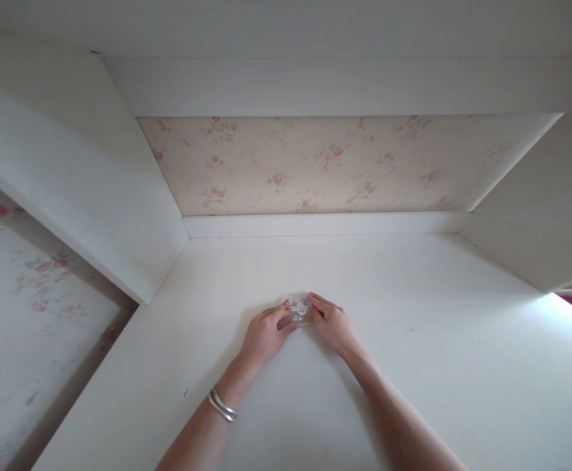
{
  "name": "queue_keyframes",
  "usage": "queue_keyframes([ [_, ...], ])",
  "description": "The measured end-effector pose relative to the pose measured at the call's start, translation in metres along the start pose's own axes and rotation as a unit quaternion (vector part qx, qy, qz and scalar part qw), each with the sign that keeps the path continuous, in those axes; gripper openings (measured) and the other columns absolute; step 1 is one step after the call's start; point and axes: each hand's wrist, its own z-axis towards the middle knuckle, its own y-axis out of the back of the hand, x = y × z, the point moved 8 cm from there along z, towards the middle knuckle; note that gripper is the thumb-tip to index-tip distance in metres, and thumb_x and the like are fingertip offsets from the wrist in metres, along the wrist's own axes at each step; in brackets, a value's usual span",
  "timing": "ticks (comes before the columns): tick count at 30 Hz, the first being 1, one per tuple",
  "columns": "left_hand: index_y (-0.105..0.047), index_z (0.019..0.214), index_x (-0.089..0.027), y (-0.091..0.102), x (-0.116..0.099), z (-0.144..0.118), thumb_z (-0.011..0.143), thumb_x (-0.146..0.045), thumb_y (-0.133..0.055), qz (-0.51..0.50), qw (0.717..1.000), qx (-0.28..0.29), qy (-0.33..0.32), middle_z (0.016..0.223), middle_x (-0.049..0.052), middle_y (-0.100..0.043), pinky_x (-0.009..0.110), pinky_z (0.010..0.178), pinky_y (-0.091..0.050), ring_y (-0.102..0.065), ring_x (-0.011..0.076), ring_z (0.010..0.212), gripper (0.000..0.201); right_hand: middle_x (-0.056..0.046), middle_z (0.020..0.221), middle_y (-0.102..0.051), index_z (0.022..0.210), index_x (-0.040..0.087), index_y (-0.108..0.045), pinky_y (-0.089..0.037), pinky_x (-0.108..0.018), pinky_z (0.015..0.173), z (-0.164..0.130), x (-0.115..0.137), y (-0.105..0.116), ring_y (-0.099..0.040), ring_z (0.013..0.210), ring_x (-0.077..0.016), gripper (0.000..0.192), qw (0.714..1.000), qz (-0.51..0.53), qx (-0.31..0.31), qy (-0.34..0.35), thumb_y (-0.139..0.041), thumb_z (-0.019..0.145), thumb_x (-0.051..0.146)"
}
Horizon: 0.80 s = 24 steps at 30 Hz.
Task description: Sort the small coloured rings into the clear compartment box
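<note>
A small clear plastic case (299, 309) with pale round shapes inside lies on the white desk top (413, 340). My left hand (265, 335) grips its left side with fingers curled around the edge. My right hand (331, 322) presses against its right side, fingers laid over the top. Both hands meet over the case, so much of it is hidden. A silver bangle (222, 405) circles my left wrist.
White side panels (94, 176) and a shelf overhead box the desk in, with floral wallpaper (325, 163) at the back. To the left is a floral patterned surface (25, 307). A bright light patch falls at the right edge (555, 307).
</note>
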Motion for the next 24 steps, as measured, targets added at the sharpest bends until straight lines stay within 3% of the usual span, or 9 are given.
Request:
queue_keyframes([
  [7, -0.06, 0.115, -0.027, 0.005, 0.004, 0.001, 0.075, -0.038, -0.066, -0.045, 0.998, -0.003, 0.04, 0.117, 0.002, -0.063, 0.036, 0.097, -0.046, -0.06, 0.0209, 0.106, 0.042, -0.005, 0.125, -0.057, 0.117, 0.023, -0.062, -0.041, -0.035, 0.098, -0.008, 0.005, 0.002, -0.054, 0.113, -0.0198, 0.039, 0.999, 0.002, -0.046, -0.001, -0.042, 0.088, 0.039],
  [13, -0.051, 0.126, -0.026, 0.005, 0.007, 0.0, 0.094, -0.044, -0.03, -0.131, 0.988, 0.006, 0.078, 0.115, 0.002, -0.064, 0.031, 0.095, -0.046, -0.058, 0.0163, 0.109, 0.042, -0.009, 0.13, -0.051, 0.124, 0.021, -0.055, -0.037, -0.041, 0.1, -0.014, 0.016, 0.001, -0.046, 0.119, -0.0256, 0.052, 0.998, -0.036, -0.046, 0.029, -0.056, 0.079, 0.047],
  [16, -0.05, 0.126, -0.028, 0.003, 0.005, 0.0, 0.094, -0.045, -0.029, -0.136, 0.988, 0.011, 0.075, 0.108, 0.0, -0.068, 0.029, 0.093, -0.047, -0.06, 0.0149, 0.106, 0.042, -0.009, 0.137, -0.045, 0.13, 0.021, -0.049, -0.035, -0.043, 0.101, -0.015, 0.016, -0.003, -0.04, 0.124, -0.0283, 0.066, 0.997, -0.058, -0.034, 0.033, -0.064, 0.072, 0.049],
  [19, -0.051, 0.125, -0.03, 0.003, 0.005, 0.001, 0.093, -0.047, -0.032, -0.136, 0.988, 0.005, 0.075, 0.109, -0.001, -0.067, 0.029, 0.092, -0.047, -0.061, 0.0146, 0.105, 0.041, -0.011, 0.138, -0.043, 0.131, 0.018, -0.047, -0.035, -0.041, 0.101, -0.016, 0.015, -0.005, -0.04, 0.124, -0.0282, 0.068, 0.996, -0.077, -0.022, 0.032, -0.063, 0.072, 0.047],
  [22, -0.049, 0.126, -0.028, 0.003, 0.008, 0.002, 0.093, -0.049, -0.03, -0.164, 0.983, -0.004, 0.088, 0.114, 0.001, -0.065, 0.029, 0.086, -0.049, -0.064, 0.015, 0.098, 0.044, -0.01, 0.135, -0.046, 0.13, 0.017, -0.048, -0.036, -0.04, 0.101, -0.015, 0.009, 0.009, -0.042, 0.122, -0.0253, 0.058, 0.995, -0.082, -0.041, 0.037, -0.056, 0.077, 0.04],
  [24, -0.049, 0.126, -0.027, 0.003, 0.012, 0.002, 0.092, -0.049, -0.029, -0.165, 0.981, -0.01, 0.101, 0.113, 0.002, -0.065, 0.028, 0.082, -0.05, -0.066, 0.0145, 0.091, 0.045, -0.009, 0.133, -0.048, 0.129, 0.019, -0.049, -0.036, -0.04, 0.101, -0.013, -0.001, 0.034, -0.043, 0.121, -0.0239, 0.054, 0.992, -0.085, -0.08, 0.043, -0.053, 0.079, 0.039],
])
